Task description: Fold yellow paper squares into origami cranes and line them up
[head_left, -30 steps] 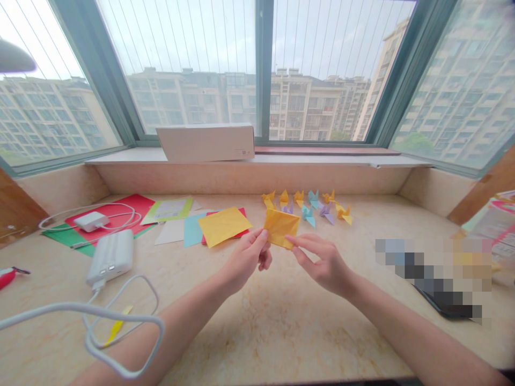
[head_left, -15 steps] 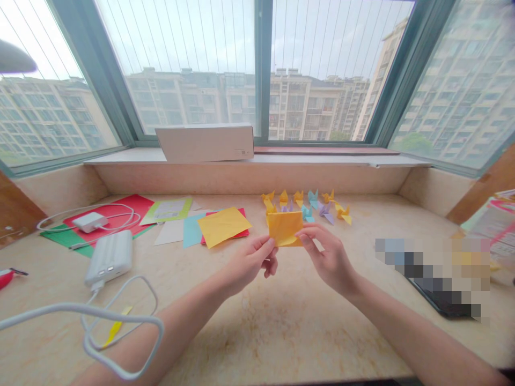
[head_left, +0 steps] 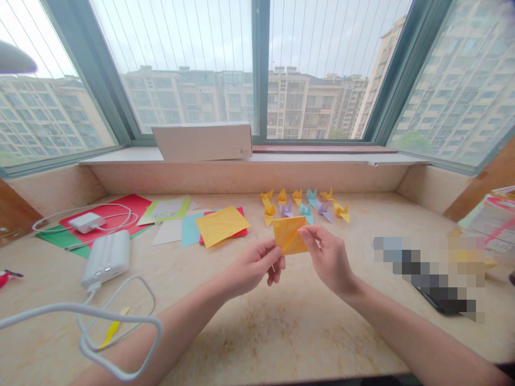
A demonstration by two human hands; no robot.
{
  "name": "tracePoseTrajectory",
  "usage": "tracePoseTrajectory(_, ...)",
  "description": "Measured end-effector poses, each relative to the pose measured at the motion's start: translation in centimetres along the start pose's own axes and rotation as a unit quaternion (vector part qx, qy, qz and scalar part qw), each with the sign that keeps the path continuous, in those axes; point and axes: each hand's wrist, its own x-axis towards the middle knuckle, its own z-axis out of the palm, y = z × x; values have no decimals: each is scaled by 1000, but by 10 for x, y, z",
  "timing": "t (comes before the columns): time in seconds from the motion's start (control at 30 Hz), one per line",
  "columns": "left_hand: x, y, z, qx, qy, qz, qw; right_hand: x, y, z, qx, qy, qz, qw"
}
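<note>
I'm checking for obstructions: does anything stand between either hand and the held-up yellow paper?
Nothing visible does: the left hand pinches the yellow paper at its lower left corner, the right hand at its right side. The paper birds stand beyond it.

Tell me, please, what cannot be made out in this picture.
Head view:
Held yellow paper: far side turned away; lower left corner covered by the left hand.
White box: print too small to read.
Black device: mostly hidden by pixelation.
Red object: cut off by the left edge.

Ten paper cranes (head_left: pixel 306 214): six yellow, two blue, two purple; one folded yellow sheet (head_left: pixel 289 234); one box (head_left: pixel 203 142); one power bank (head_left: pixel 108 254).
</note>
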Motion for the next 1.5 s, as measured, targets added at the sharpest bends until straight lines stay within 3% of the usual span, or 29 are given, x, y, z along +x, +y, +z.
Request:
tracePoseTrajectory(0.17, 3, -5, 0, 29, 25, 23, 999, 1, 1, 0, -18, 13, -12, 1000)
tracePoseTrajectory(0.4, 4, -12, 0, -6, 118, 90, 989, 0, 2, 0, -26, 22, -28, 999)
tracePoseTrajectory(0.6, -1, -10, 3, 81, 98, 83, 988, -1, 0, 0, -24, 27, -25, 999)
tracePoseTrajectory(0.7, -1, -11, 5, 92, 122, 80, 985, -2, 0, 0, -15, 28, -18, 999)
tracePoseTrajectory(0.93, 2, -12, 2, 62, 140, 104, 983, -5, -3, 2, 31, 23, 1, 999)
tracePoseTrajectory(1.5, 0, -6, 2, 22, 172, 122, 977, -9, 0, 3, 57, 7, -27, 998)
